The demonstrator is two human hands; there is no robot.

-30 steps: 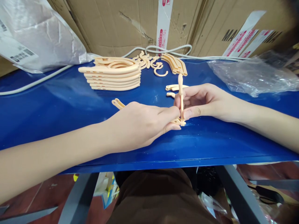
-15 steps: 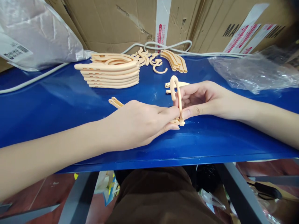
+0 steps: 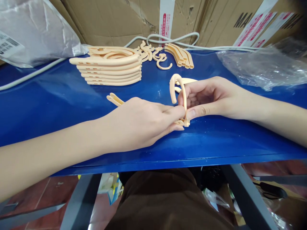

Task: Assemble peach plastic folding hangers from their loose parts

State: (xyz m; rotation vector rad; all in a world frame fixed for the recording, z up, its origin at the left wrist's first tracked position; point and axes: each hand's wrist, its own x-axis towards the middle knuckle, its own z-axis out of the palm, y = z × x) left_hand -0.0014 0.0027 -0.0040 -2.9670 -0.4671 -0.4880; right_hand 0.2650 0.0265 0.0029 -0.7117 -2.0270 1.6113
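Note:
My left hand [image 3: 144, 123] lies over a peach plastic hanger arm [image 3: 114, 99] on the blue table [image 3: 59, 105]. Its fingers pinch the arm's near end, and the far end sticks out behind the knuckles. My right hand [image 3: 208, 99] pinches the stem of a peach hook [image 3: 176, 88] between thumb and fingers. The hook stands upright, its foot meeting the hanger arm at my left fingertips. Its curved top faces left.
A stack of peach hanger arms [image 3: 110, 68] lies at the back left. Loose hooks [image 3: 155, 56] and another row of arms [image 3: 181, 57] sit behind. A white cable [image 3: 33, 74], a white bag [image 3: 31, 28], crumpled clear plastic [image 3: 263, 67] and cardboard boxes [image 3: 115, 19] ring the table.
The hook has turned about its stem in my right fingers, from edge-on to showing its full curve facing left. Both hands stay at the same spot.

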